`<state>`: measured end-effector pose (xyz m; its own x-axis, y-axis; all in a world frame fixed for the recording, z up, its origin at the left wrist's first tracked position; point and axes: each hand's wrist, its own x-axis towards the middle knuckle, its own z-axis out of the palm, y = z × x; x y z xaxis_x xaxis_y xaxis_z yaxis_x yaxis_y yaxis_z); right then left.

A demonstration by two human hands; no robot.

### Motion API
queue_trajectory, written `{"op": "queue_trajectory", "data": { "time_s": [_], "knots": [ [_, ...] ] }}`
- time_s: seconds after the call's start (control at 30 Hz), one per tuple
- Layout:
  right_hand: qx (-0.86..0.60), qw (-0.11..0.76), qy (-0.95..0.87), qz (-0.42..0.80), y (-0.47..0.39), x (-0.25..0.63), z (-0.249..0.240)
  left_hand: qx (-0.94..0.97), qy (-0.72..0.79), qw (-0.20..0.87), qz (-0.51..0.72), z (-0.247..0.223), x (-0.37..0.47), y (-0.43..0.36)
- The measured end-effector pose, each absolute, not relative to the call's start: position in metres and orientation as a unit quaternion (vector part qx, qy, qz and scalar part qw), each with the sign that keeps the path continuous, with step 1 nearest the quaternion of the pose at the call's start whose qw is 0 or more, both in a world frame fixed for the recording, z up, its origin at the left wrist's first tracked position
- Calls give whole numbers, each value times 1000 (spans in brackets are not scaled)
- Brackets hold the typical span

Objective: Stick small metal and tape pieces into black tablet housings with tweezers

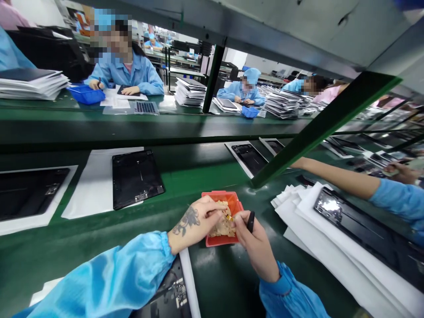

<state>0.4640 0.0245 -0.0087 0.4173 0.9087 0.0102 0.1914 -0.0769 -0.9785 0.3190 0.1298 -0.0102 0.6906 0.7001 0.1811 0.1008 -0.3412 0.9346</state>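
Note:
Both of my hands meet over a small red plastic bin point(221, 240) that holds many thin tan pieces point(220, 229). My left hand point(202, 218), with a dark tattoo near the wrist, has thumb and fingers pinched above the bin; what they grip is hard to see. My right hand point(253, 238) is closed around a black pen-like tool point(251, 221), whose end sticks up past the fingers. Between the fingertips of both hands shows a tiny yellow-orange strip point(229, 217). Under my left sleeve lies a black tablet housing point(168, 293), partly hidden.
A black tablet housing point(137, 179) lies on white sheets across the green bench. To the right, another housing point(371, 234) rests on stacked white foam sheets point(318, 221), with a co-worker's arm point(344, 176) reaching past. A green post point(326, 130) slants down nearby under an overhead shelf point(265, 31).

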Motion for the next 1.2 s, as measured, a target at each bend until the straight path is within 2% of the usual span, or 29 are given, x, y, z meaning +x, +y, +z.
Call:
{"op": "queue_trajectory", "data": {
  "time_s": [0.1,0.17,0.43,0.63,0.77,0.97,1.2],
  "knots": [
    [-633,517,-450,359,24,464,-10,649,238,682,240,-5,317,127],
    [-634,512,-466,344,24,464,-10,609,242,721,226,-2,315,125],
    [-639,496,-571,139,19,460,-4,647,270,652,290,1,316,121],
    [-613,490,-605,136,18,460,-5,725,243,557,322,4,313,117],
    [-618,475,-590,209,20,464,-1,746,225,541,318,8,310,116],
    [-607,461,-591,262,22,466,0,734,219,566,304,7,306,117],
    [-659,418,-619,92,21,467,-10,571,290,725,253,-3,304,123]
  ]
}}
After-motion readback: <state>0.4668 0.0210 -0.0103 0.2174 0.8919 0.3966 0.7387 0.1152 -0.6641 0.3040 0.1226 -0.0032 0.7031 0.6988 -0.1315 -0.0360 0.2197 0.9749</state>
